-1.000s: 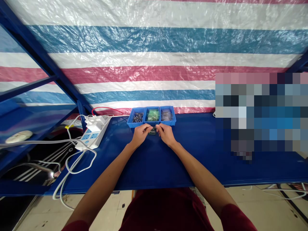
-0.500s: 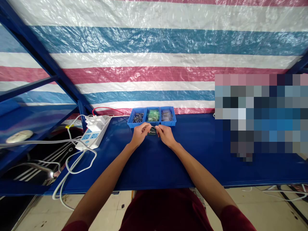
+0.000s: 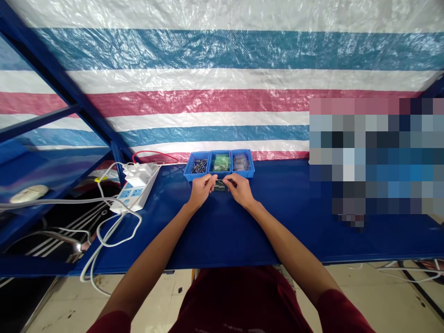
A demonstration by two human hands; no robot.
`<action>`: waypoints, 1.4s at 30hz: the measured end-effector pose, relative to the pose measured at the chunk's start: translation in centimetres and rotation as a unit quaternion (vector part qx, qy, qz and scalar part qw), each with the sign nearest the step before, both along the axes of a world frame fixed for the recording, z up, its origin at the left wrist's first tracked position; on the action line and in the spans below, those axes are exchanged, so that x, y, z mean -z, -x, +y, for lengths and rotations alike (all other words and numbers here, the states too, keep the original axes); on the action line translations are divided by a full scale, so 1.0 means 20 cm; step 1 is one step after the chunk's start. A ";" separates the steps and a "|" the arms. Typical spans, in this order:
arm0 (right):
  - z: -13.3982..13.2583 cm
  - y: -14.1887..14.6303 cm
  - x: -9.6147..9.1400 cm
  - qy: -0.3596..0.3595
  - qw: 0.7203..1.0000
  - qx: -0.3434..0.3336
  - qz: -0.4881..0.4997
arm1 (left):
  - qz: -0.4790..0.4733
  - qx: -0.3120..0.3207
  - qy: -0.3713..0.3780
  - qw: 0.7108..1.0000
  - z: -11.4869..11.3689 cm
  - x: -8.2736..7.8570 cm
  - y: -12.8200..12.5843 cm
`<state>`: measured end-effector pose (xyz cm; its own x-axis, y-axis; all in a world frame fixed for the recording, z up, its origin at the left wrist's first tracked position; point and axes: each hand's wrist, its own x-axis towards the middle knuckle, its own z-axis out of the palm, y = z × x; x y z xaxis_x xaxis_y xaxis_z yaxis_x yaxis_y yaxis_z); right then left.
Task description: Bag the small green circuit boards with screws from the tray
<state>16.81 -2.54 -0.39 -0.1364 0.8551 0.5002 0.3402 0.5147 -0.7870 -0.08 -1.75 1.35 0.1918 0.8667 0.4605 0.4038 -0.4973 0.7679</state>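
Observation:
My left hand (image 3: 202,188) is closed in a pinch on the left side of a small, dark greenish packet (image 3: 219,186) that looks like a see-through plastic bag. On its right, my right hand (image 3: 239,188) pinches the upper edge with thumb and forefinger. What lies inside the packet is too small to make out. Just beyond my hands, three joined blue bins stand in a row: the left bin (image 3: 189,175) holds dark and silvery metal pieces like screws, the middle bin (image 3: 220,173) green packets, and the right bin (image 3: 248,174) clear packets.
A white power strip (image 3: 138,196) with plugged-in adapters and looping white cables (image 3: 99,249) occupies the table's left side. The blue table (image 3: 222,240) runs up to a striped plastic sheet (image 3: 215,101). Blue frame bars (image 3: 62,74) rise at left; a pixelated area covers the right.
My right hand's fingers have shifted slightly on the packet's upper edge, and the packet's shape looks a little different. The whole view has tilted slightly.

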 end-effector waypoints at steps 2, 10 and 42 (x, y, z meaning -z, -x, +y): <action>0.00 0.00 0.00 -0.002 1.000 0.005 -0.008 | -0.004 -0.001 -0.001 1.000 0.00 0.00 0.00; 0.00 0.01 0.01 0.032 0.999 0.006 -0.018 | 0.000 -0.008 -0.035 0.999 0.02 0.04 -0.01; 0.02 0.00 0.02 0.007 1.000 0.013 0.006 | -0.107 0.087 0.047 0.989 0.03 0.05 0.00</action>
